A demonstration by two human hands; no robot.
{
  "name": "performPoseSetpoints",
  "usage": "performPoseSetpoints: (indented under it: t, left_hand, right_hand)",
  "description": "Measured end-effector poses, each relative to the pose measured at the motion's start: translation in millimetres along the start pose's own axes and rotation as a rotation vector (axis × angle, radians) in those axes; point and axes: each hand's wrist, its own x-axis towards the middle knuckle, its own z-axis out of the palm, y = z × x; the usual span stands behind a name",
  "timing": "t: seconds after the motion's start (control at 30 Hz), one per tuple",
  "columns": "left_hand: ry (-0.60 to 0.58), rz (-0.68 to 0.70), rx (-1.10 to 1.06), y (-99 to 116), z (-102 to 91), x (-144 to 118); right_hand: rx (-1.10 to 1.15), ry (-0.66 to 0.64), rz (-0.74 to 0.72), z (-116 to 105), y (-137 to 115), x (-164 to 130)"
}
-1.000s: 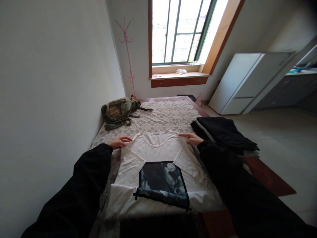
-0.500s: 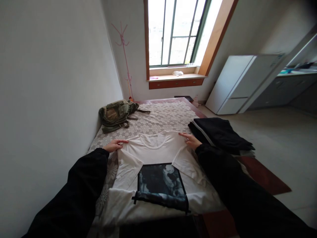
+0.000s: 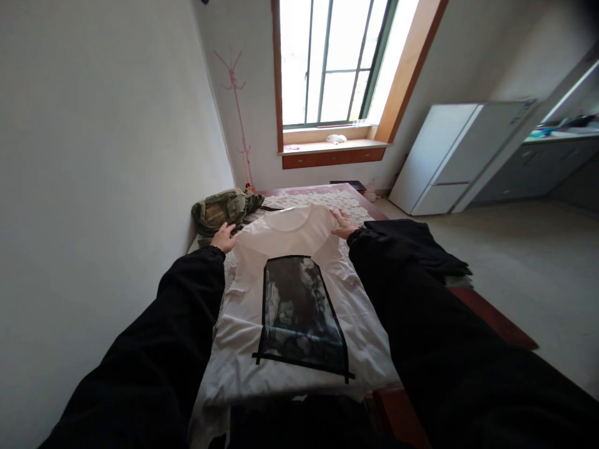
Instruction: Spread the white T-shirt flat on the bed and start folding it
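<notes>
So on the far left a plain off-white wall is running down beside everything, and a long black sleeve is reaching forward along it. A camo-green and tan fabric backpack is slumping against the wall, and the left hand is sitting right in front of it, pinching the near shoulder edge of the shirt between bent fingers. Behind the backpack, a skinny pink coat stand with curved hooks is standing in the corner.

Dead centre, a white round-neck, short-sleeved cotton T-shirt is lying stretched between both hands, collar facing away and hem towards the wearer. A big dark rectangular print with black borders is covering its front. Under it, a beige-and-white floral cloth is peeking out at the far end, and beyond that a bright window with a wooden frame is letting daylight in.

Next, the right hand is holding the other shoulder, fingers a bit spread with fabric caught in them. Just beside its black cuff, a folded black fabric pile is resting, and further right a white two-door fridge is standing.
</notes>
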Motion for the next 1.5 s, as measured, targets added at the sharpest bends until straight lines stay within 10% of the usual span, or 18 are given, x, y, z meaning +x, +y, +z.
performPoseSetpoints:
  t: [0.2, 0.3, 0.5, 0.57, 0.8, 1.0, 1.37, 1.5]
  left_hand:
    - [-0.194, 0.126, 0.014, 3.6, 26.9, -137.7]
    - [-0.142, 0.031, 0.044, -9.2, 32.3, -235.4]
    - [0.454, -0.308, 0.134, -31.1, 61.0, -384.7]
    - [0.568, -0.396, 0.027, -31.6, 74.5, -410.4]
    - [0.677, -0.541, -0.22, -56.2, 95.4, -441.3]
    - [0.49, -0.596, -0.335, -77.4, 97.3, -447.0]
    - [0.251, -0.43, -0.291, -43.9, 77.8, -440.2]
    - [0.393, -0.446, -0.48, -53.8, 74.6, -469.4]
  right_hand:
    - [0.149, -0.173, -0.215, 7.4, -21.0, -135.7]
    - [0.17, -0.116, 0.0, -6.4, -2.3, -254.0]
    - [0.2, 0.621, 0.552, 27.5, 61.2, -452.1]
    - [0.255, 0.627, 0.65, 55.1, 67.6, -480.4]
    - [0.514, 0.356, 0.626, 101.8, 63.3, -470.0]
    - [0.447, 0.177, 0.563, 92.7, 77.8, -471.7]
    - [0.573, 0.117, 0.619, 76.5, 57.3, -461.9]
    - [0.768, 0.164, 0.812, 60.4, 59.1, -475.4]
